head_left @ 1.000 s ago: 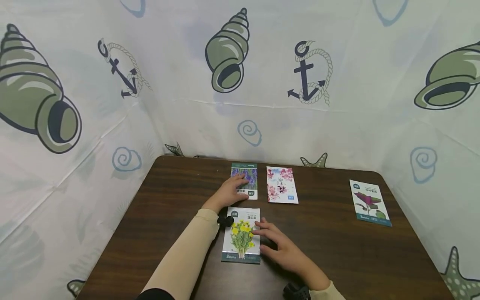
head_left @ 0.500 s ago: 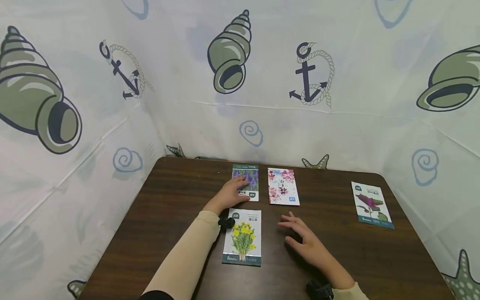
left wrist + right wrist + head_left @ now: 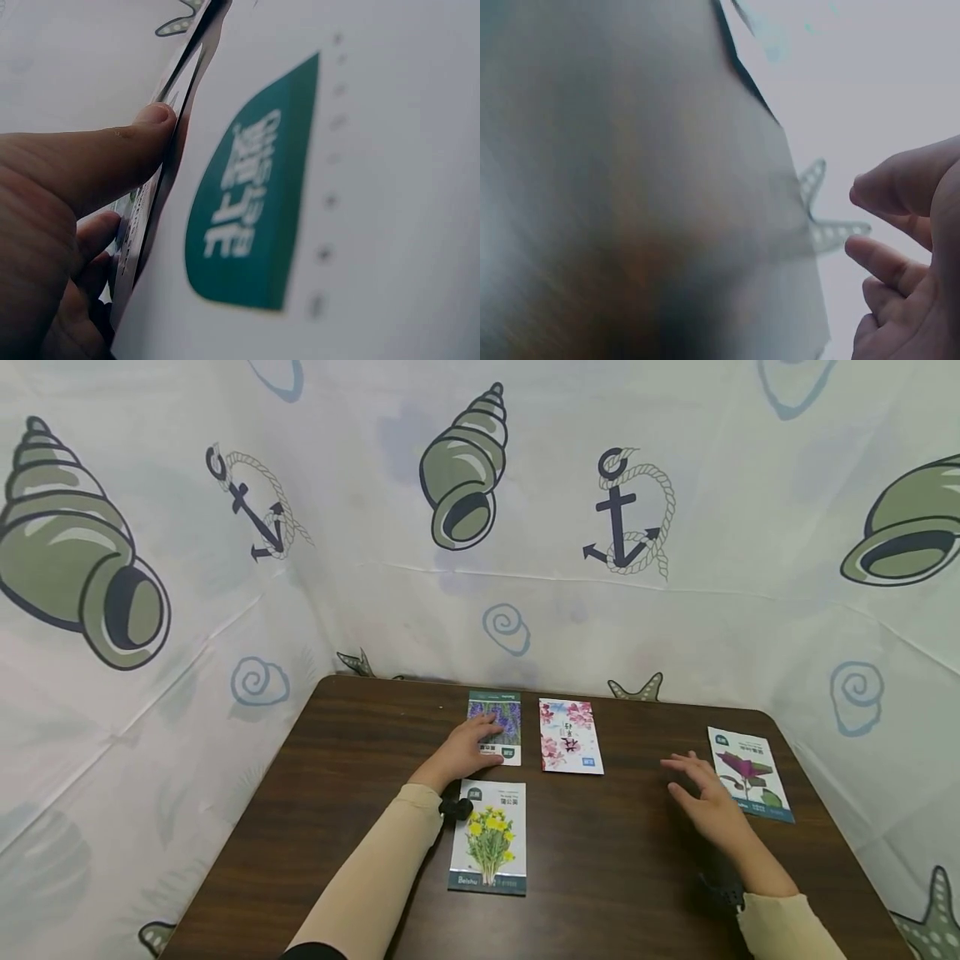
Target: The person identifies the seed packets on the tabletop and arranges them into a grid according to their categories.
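Note:
My left hand (image 3: 461, 750) rests on a flat packet with purple flowers (image 3: 500, 727), fingers spread over it near the back of the table. Below that wrist lies a white packet with yellow flowers (image 3: 489, 843); its white face and green logo (image 3: 244, 195) loom large in the left wrist view. My right hand (image 3: 708, 802) hovers over the right part of the table with nothing in it, fingers slightly bent, thumb apart. Just to its right lies a white packet with a dark magenta flower (image 3: 752, 777). In the right wrist view, the right hand (image 3: 907, 255) shows nothing between its fingers.
A packet with pink blossoms (image 3: 571, 737) lies right of the purple-flower one. All packets lie on a dark brown wooden table (image 3: 600, 868). A white cloth (image 3: 360, 510) printed with shells, anchors and starfish hangs around the table's back and sides.
My right hand has left the edge of the yellow-flower packet and moved right across the table to the magenta-flower packet. The left hand stays on the purple-flower packet.

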The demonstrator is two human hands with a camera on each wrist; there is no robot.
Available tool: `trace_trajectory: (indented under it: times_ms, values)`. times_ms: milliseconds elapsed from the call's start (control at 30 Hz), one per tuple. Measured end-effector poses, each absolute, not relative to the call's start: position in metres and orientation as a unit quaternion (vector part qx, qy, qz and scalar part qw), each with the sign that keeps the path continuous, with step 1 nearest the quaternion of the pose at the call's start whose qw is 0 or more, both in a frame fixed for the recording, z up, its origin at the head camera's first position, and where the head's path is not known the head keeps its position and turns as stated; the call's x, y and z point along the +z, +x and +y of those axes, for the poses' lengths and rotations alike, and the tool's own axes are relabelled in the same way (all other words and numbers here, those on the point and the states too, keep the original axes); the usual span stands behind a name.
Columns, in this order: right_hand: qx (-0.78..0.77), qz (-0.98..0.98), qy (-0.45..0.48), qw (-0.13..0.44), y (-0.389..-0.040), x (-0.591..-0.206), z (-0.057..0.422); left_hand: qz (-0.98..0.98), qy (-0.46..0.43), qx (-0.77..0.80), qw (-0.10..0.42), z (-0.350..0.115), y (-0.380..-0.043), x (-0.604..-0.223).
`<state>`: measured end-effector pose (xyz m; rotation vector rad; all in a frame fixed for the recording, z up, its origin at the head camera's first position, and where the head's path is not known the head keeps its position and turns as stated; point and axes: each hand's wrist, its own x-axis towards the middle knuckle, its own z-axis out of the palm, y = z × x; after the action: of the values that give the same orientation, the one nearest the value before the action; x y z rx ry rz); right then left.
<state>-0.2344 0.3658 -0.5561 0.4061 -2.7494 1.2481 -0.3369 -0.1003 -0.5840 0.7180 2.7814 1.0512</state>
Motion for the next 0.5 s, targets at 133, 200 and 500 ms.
trace_trajectory:
  times_ms: [133,200,500]
  values:
    - [0.387,-0.913,0.114,0.058,-0.248,-0.55,0.392,0.908,0.236,0.343,0.041,-0.101,-0.336,-0.585]
    - [0.375,-0.919,0.102,0.06,-0.253,-0.549,0.402,0.908,0.236,0.343,0.042,-0.101,-0.336,-0.585]
    - [0.326,-0.943,0.042,0.044,-0.271,-0.556,0.444,0.909,0.235,0.342,0.047,-0.102,-0.336,-0.583]
